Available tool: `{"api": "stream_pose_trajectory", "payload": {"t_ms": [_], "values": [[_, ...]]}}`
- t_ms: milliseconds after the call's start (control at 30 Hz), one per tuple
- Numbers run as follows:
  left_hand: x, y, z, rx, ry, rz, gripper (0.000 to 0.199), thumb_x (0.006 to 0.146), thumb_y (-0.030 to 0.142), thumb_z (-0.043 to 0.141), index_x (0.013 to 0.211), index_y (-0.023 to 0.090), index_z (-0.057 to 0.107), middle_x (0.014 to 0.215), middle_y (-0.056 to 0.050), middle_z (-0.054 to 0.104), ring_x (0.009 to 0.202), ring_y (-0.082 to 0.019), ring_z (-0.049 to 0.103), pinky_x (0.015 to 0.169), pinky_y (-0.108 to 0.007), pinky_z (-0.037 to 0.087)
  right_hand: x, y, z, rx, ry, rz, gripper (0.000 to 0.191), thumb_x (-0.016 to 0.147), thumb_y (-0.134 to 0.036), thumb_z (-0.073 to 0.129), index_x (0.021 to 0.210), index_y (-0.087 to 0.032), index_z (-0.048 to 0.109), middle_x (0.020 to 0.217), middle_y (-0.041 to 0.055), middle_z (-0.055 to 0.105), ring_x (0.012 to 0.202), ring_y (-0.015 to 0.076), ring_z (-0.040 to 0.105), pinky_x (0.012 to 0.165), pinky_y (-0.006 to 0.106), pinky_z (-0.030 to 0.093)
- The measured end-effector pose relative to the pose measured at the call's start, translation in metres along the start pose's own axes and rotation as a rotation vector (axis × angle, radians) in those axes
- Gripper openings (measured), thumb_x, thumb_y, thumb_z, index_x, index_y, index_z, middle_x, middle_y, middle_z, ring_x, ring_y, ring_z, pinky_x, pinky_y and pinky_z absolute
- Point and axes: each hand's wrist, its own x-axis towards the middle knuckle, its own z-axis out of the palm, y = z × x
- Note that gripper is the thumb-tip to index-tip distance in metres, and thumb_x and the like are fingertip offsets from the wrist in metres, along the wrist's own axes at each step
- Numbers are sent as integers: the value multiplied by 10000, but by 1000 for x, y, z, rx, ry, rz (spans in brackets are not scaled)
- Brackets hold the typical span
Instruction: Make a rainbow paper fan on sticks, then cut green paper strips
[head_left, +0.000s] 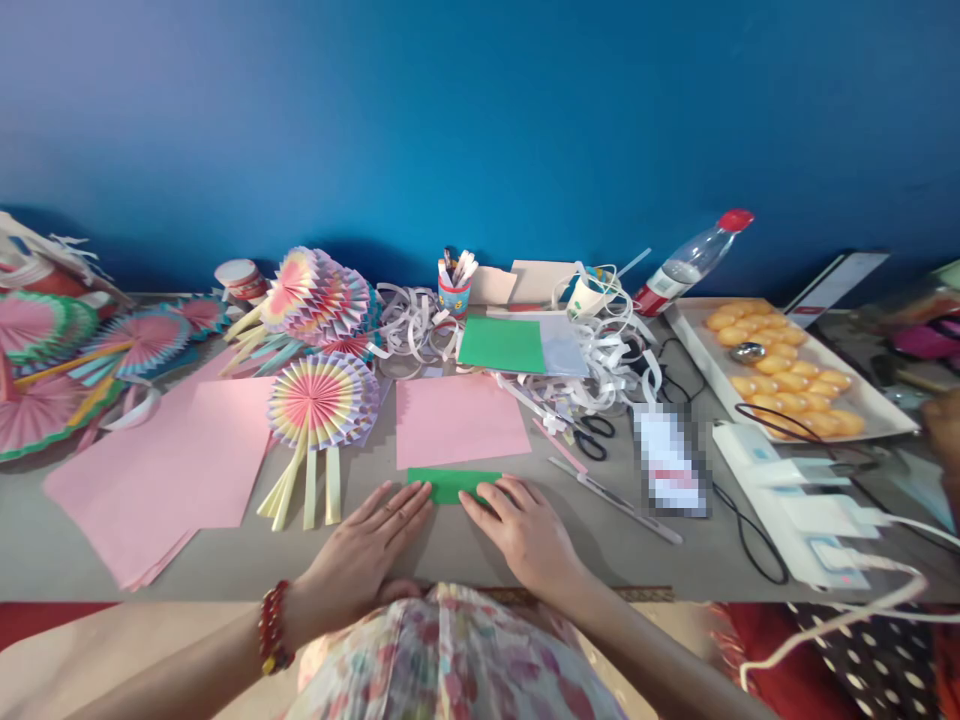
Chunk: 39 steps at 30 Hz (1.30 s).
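Observation:
A narrow strip of green paper (448, 487) lies flat near the table's front edge. My left hand (375, 545) rests with its fingers stretched out, the fingertips on the strip's left end. On the strip's right part lie the fingertips of my right hand (523, 525), its fingers spread and slightly bent. Just behind the strip is a pink sheet (461, 420). Farther back, a green sheet (501, 345) sits on a pale sheet. A pleated paper rosette (313, 400) with yellow strips lies left of the pink sheet.
Larger pink sheets (165, 470) and more rosettes lie left. Curled white strips, a pen cup (454, 290) and scissors (594, 437) are behind. A cutter knife (615, 500), a phone, a power strip (795, 510), a bottle (694, 262) and a box of yellow items (731, 390) are right.

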Motion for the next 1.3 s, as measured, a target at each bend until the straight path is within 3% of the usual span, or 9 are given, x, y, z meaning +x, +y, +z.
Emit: {"api": "stream_pose_trajectory", "payload": {"t_ms": [167,300,433,700,867,967,1100,1300], "values": [[-9,2,-3,26,51,-59,814,952,633,372,1552,116,188,1583,-135,295,1466,-268,259,1214,-452,124,0,0,0,9,22,5,442,882,-149,636,1302,-280,598,1139,55,662,1028,238,545,992,404,422],[4,4,-1,20,83,-64,812,948,641,369,1554,130,189,1577,-128,316,1460,-272,272,1208,-466,145,1,-1,0,19,16,18,439,893,-143,608,1310,-281,597,1130,56,665,1033,236,550,1017,413,423],[15,2,1,-6,37,-16,908,903,718,353,1560,125,153,1592,-131,278,1469,-272,244,1213,-440,125,-2,-3,6,53,23,46,471,897,-129,570,1343,-280,578,1153,59,663,1057,239,553,1074,433,392],[13,0,3,-24,33,-19,892,907,708,362,1562,142,147,1594,-122,280,1466,-260,256,1211,-436,137,-40,8,9,110,149,201,563,876,-29,394,1379,-231,546,1313,32,626,1156,235,518,1126,438,319],[13,0,3,-26,23,-25,874,911,705,359,1563,160,154,1594,-115,279,1470,-261,249,1212,-446,126,-49,14,4,93,161,270,513,894,-42,374,1319,-228,594,1268,55,648,1123,248,556,1049,442,405],[13,0,2,-29,19,-19,869,915,701,352,1564,159,152,1594,-120,276,1470,-266,249,1213,-448,124,-43,15,0,104,183,328,438,956,-142,393,1359,-189,555,1254,109,636,1117,264,571,947,423,481],[14,0,1,-22,31,-17,874,915,702,351,1564,152,152,1595,-121,275,1468,-269,254,1213,-444,124,-36,13,-1,102,123,243,453,988,-262,438,1438,-231,475,1398,98,550,1199,266,534,977,423,474],[14,1,0,-22,28,-29,888,907,712,355,1565,159,134,1600,-110,267,1469,-261,251,1213,-442,131,-35,15,3,113,137,177,352,996,-270,458,1318,-216,589,1381,63,585,1194,269,525,1024,441,422]]}}
